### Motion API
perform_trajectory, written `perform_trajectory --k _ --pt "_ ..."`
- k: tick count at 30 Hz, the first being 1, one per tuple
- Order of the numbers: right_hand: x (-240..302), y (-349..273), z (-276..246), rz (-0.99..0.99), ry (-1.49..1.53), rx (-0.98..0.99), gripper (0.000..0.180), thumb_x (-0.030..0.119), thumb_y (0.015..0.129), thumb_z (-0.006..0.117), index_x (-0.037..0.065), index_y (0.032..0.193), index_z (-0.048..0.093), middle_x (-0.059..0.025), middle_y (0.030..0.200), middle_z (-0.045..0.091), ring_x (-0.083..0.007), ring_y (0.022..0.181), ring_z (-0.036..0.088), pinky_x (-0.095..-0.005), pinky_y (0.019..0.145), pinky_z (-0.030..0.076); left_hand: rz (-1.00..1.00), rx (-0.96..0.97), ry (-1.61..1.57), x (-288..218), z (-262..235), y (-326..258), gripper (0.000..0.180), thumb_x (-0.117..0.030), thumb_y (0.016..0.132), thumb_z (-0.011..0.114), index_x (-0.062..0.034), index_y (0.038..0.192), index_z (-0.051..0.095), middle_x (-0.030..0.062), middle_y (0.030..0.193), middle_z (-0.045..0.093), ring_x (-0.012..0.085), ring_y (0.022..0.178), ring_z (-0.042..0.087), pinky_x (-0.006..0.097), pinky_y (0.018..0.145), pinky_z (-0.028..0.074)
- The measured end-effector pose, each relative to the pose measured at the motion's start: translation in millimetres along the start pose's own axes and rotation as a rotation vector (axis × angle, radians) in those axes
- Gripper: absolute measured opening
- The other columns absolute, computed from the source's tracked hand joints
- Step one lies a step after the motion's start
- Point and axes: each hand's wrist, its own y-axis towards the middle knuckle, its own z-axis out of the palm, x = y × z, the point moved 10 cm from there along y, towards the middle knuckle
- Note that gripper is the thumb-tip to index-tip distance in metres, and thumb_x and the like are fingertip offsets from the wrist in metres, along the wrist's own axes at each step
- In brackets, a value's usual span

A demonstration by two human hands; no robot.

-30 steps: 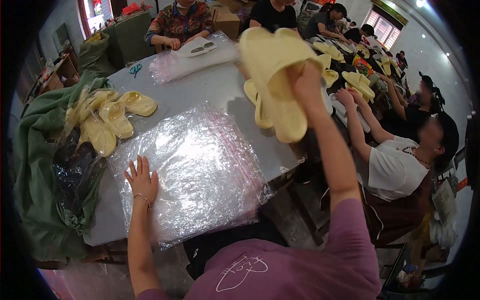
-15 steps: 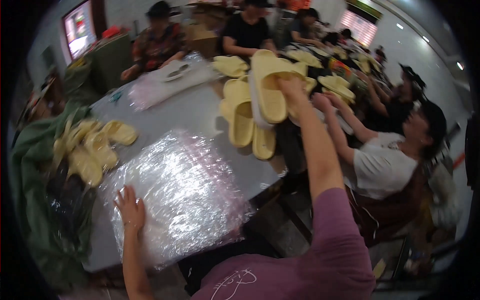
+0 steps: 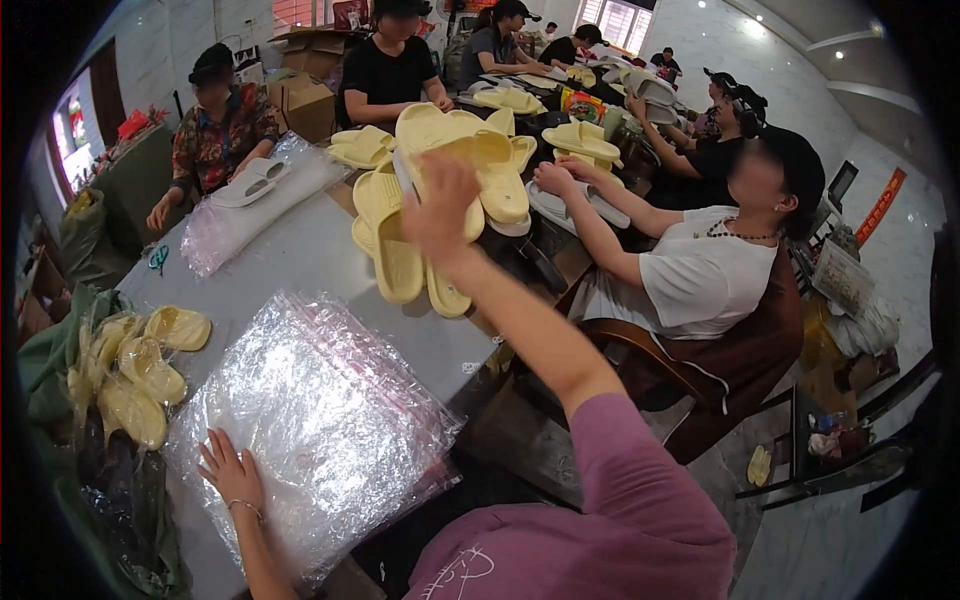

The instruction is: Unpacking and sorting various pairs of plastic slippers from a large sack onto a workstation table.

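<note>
Evidently, some footwear is already in plastic and some is not: at the left of the frame, bagged yellow slippers (image 3: 150, 370) lie in clear film, with a dark bagged pair (image 3: 115, 470) just below them against a green cloth (image 3: 48, 375), while the loose yellow slippers (image 3: 400, 265) heaped at upper centre show no wrapping and appear yet to be bagged. How many remain is hard to count, since the heap overlaps itself. The left hand (image 3: 232, 470), at lower left, lies palm down with fingers spread on a broad stack of clear plastic bags (image 3: 320, 430), which rests flat on the grey surface (image 3: 235, 285); nothing shows inside the topmost one. The right hand (image 3: 445, 200) is blurred in front of the heap, so whether its fingers grip a slipper or only pass before it does not show. In the upper left, a light slipper (image 3: 250, 185) sits on a second pile of plastic bags (image 3: 215, 235), near teal scissors (image 3: 158, 260). To the right of the heap, a co-worker in a white top (image 3: 700, 275) has both hands at a pair of white slippers (image 3: 605, 208).
</note>
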Motion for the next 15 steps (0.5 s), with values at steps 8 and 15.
perform_trajectory --k 8,15 --pt "245 -208 90 -0.298 0.553 1.086 0.075 0.042 0.074 0.060 0.006 0.133 0.031 -0.0180 0.136 0.028 -0.0392 0.130 0.014 -0.0535 0.105 0.006 -0.017 -0.011 -0.047 4 -6 -4 0.060 -0.030 0.086 0.041 -0.0080 0.138 0.021 0.0094 0.145 0.018 0.0333 0.134 0.008 0.052 0.105 0.000" --pt "253 -266 109 -0.378 0.423 1.219 0.065 0.049 0.084 0.041 0.011 0.135 0.029 -0.0123 0.140 0.027 -0.0350 0.132 0.014 -0.0529 0.106 0.005 0.004 -0.007 -0.116 2 -9 -9 0.061 -0.032 0.086 0.042 -0.0060 0.137 0.023 0.0099 0.144 0.020 0.0337 0.134 0.009 0.053 0.105 -0.001"
